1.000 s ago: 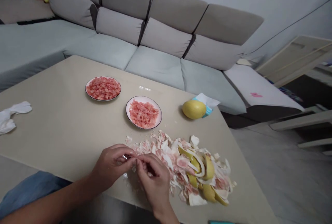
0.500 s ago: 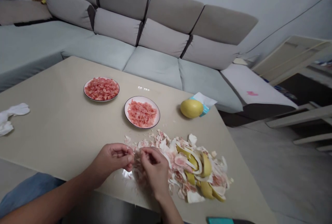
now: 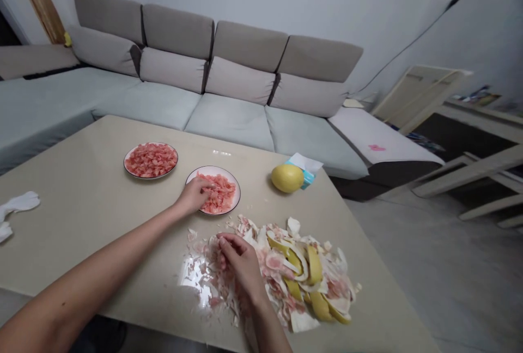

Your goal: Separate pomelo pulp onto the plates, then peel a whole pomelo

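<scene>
My left hand (image 3: 193,196) reaches over the near left rim of a white, dark-edged plate (image 3: 234,203). Its fingers are closed and bent down at the pink pomelo flesh (image 3: 220,192) on that plate; what they hold, if anything, is hidden. Above the near side of the peel heap, my right hand (image 3: 241,260) is closed with thumb and forefinger together, and I cannot make out what is in it. Beside it lie pieces of yellow pomelo peel (image 3: 314,266), white pith and pinkish membrane scraps (image 3: 273,259).
A second plate (image 3: 175,172), heaped with pomelo flesh, stands farther left. One whole yellow pomelo (image 3: 287,178) rests against a blue tissue pack (image 3: 308,177). Crumpled white tissue (image 3: 24,201) lies at the table's left. Behind the table (image 3: 102,189) runs a grey sofa (image 3: 229,119).
My left hand has moved from beside my right hand, forward to the nearer plate. The right hand stays over the scraps. The view has tilted up slightly.
</scene>
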`<move>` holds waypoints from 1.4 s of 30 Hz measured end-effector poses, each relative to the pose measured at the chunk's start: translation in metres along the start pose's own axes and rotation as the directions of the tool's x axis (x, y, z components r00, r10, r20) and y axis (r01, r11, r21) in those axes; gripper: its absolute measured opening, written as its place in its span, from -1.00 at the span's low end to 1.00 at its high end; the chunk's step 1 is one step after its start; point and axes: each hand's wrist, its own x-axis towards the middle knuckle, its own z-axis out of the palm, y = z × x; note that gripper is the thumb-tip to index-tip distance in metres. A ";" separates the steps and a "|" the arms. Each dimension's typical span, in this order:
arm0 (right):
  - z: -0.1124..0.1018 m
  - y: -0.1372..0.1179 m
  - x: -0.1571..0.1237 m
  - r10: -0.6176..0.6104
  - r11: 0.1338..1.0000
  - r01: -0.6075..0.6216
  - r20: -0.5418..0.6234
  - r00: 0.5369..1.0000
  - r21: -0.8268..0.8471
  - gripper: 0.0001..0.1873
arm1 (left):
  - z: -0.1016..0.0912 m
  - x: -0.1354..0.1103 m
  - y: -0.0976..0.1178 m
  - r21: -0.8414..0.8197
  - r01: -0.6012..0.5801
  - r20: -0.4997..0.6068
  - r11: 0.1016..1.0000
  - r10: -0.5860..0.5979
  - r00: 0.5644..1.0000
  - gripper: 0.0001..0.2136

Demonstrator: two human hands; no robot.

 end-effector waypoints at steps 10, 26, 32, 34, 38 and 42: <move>0.000 -0.008 0.004 0.004 0.945 0.040 -0.136 0.991 0.323 -0.68 | 0.000 -0.039 0.011 0.048 -0.014 0.092 0.999 0.010 0.996 -0.81; 0.054 0.007 -0.037 0.071 0.896 -0.050 -0.032 0.997 0.441 -0.77 | 0.015 -0.159 0.012 -0.786 0.504 0.331 0.359 -0.443 0.833 -0.67; 0.046 -0.009 -0.035 0.147 0.849 -0.116 -0.020 0.989 0.515 -0.78 | 0.008 -0.160 0.009 -0.785 0.511 0.328 0.350 -0.465 0.822 -0.62; 0.042 -0.010 -0.034 0.167 0.843 -0.116 -0.051 0.985 0.525 -0.77 | 0.008 -0.161 0.007 -0.785 0.512 0.340 0.349 -0.449 0.826 -0.63; 0.037 -0.012 -0.033 0.162 0.852 -0.117 -0.044 0.986 0.510 -0.72 | 0.005 -0.161 0.002 -0.802 0.514 0.370 0.302 -0.424 0.827 -0.70; 0.032 -0.016 -0.032 0.131 0.890 -0.109 -0.019 0.991 0.443 -0.70 | 0.000 -0.158 0.002 -0.829 0.517 0.410 0.210 -0.399 0.820 -0.79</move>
